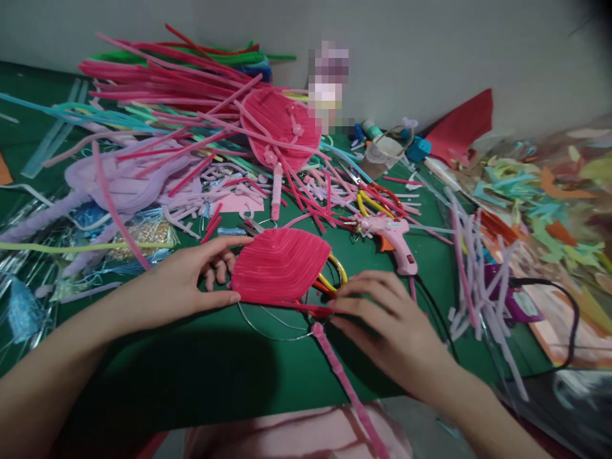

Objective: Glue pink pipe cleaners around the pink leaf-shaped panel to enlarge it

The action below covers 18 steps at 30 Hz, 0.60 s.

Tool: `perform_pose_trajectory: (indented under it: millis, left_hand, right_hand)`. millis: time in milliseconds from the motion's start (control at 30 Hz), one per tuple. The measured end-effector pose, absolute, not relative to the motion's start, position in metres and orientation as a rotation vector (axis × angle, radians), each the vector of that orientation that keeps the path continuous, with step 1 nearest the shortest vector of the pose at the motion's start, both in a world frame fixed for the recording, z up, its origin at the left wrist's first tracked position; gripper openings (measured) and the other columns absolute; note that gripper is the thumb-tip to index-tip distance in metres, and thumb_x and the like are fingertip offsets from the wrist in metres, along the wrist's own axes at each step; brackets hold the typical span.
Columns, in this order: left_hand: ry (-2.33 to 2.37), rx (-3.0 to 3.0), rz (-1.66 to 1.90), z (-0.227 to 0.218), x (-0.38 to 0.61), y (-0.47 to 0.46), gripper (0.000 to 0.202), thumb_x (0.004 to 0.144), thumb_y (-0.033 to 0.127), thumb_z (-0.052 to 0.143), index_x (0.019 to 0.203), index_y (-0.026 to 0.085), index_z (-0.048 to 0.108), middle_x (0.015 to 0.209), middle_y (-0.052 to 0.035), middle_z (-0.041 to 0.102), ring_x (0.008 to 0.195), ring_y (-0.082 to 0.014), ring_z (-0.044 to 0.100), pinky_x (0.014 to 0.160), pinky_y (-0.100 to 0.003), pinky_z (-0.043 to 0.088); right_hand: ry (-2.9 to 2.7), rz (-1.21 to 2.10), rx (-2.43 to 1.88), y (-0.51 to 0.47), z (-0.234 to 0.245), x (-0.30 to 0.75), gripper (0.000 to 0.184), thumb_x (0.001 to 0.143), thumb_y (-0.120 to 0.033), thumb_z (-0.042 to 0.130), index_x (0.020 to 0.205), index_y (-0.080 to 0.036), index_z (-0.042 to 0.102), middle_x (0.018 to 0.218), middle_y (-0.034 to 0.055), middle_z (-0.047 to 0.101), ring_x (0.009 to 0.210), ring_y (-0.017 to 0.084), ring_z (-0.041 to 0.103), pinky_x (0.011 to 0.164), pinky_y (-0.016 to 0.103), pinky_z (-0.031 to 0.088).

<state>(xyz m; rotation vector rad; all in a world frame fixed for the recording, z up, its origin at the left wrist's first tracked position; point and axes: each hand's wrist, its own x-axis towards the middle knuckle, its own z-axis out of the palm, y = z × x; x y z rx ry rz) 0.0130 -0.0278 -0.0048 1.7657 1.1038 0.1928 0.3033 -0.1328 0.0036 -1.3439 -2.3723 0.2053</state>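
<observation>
The panel [280, 264] is held by its left edge between thumb and fingers of the left hand [217, 274], over the table [191, 382]. Along its lower edge, a strip [275, 304] is pinched at the right end by the right hand [382, 312]; a wire [268, 338] is partly covered.

The red panel [280, 264] looks fuzzy and ridged, the glue gun [396, 233] smooth plastic.
</observation>
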Motion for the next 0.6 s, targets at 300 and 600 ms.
perform_pose_trajectory:
  millis: [300,600]
  left_hand:
    - [1.107,1.767,0.183,-0.004,0.011,-0.027,0.071,0.074,0.045,0.069,0.137,0.029,0.041,0.079,0.0016,0.051,0.07,-0.0182,0.052,0.059,-0.031,0.045]
    - [1.095,1.765,0.182,-0.008,0.009,-0.027,0.071,0.075,0.046,0.069,0.137,0.031,0.04,0.078,0.0016,0.052,0.071,-0.019,0.052,0.06,-0.032,0.045]
  right_hand:
    - [-2.476,0.246,-1.228,-0.13,-0.009,0.294,0.02,0.093,-0.012,0.052,0.105,-0.019,0.066,0.09,0.0056,0.068,0.092,0.019,0.057,0.076,0.034,0.043]
    - [-2.577,0.025,-1.152,-0.116,-0.003,0.297,0.021,0.094,-0.015,0.051,0.106,-0.019,0.068,0.091,0.0078,0.068,0.086,0.018,0.058,0.073,0.033,0.045]
